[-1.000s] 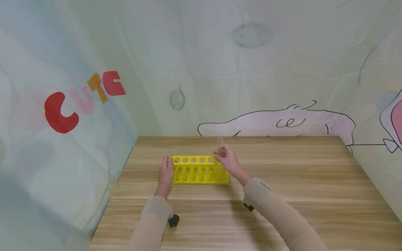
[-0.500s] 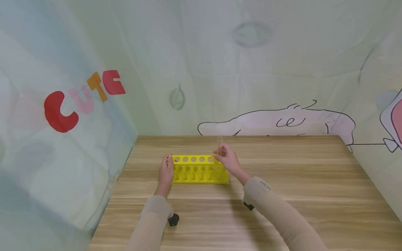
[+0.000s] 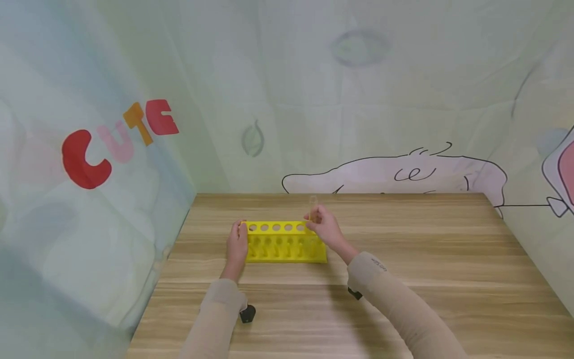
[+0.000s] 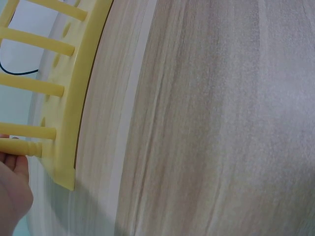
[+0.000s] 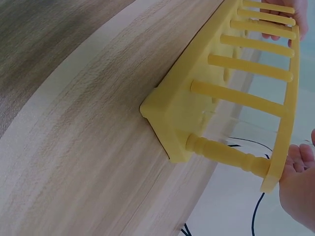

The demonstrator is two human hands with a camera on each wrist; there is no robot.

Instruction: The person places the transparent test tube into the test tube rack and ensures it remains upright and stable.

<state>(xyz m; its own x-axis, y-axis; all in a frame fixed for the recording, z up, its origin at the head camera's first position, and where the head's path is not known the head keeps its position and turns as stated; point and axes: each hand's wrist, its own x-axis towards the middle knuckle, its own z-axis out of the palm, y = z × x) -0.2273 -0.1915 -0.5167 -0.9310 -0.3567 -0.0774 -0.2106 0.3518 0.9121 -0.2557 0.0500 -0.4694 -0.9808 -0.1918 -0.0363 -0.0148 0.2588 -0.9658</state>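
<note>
A yellow test-tube rack [image 3: 283, 243] stands on the wooden table [image 3: 403, 259], its top row of round holes showing. My left hand [image 3: 237, 245] grips the rack's left end, also seen as a palm [image 4: 12, 182] beside the rack [image 4: 59, 98]. My right hand [image 3: 324, 227] pinches a clear glass test tube [image 3: 313, 203] upright over the rack's right end; the tube's lower part stands in the rightmost hole. The right wrist view shows the rack [image 5: 221, 93] from its end, with the right hand [image 5: 298, 189] at the top rail and the left hand's fingers [image 5: 285, 17] at the far end.
Printed cloth walls close the table in on the left, back and right, with red "CUTE" letters [image 3: 116, 142] at left. Bare wood lies in front of the rack and to its right. A black wrist-camera mount [image 3: 247, 314] hangs under the left sleeve.
</note>
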